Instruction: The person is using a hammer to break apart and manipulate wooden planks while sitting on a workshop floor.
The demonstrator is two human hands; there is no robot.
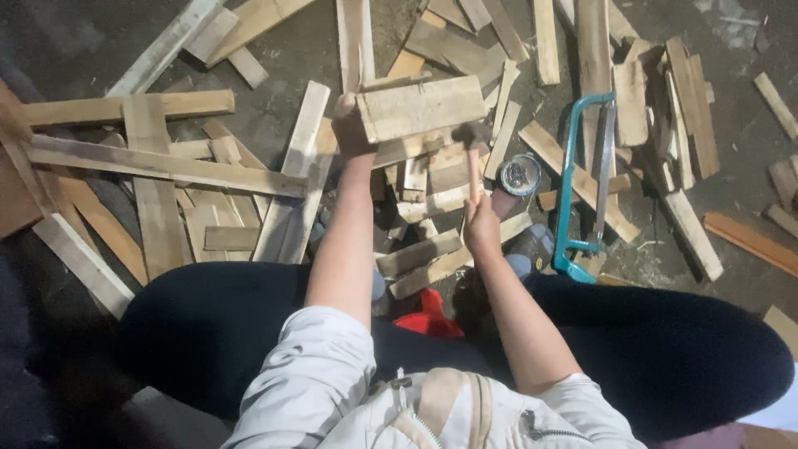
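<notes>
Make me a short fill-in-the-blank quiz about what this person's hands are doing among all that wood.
1. The left hand holds a flat wooden ____.
2. The right hand grips a ____ by its wooden handle.
3. The saw lying to the right has a frame coloured ____.
4. The small round tin sits between the saw and the ____.

Missing words: board; hammer; teal; hammer

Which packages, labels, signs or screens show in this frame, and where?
Round tin: on the floor among wood scraps, right of the hammer in the right hand; silvery open top, contents unclear.
No labels, signs or screens visible.
</notes>
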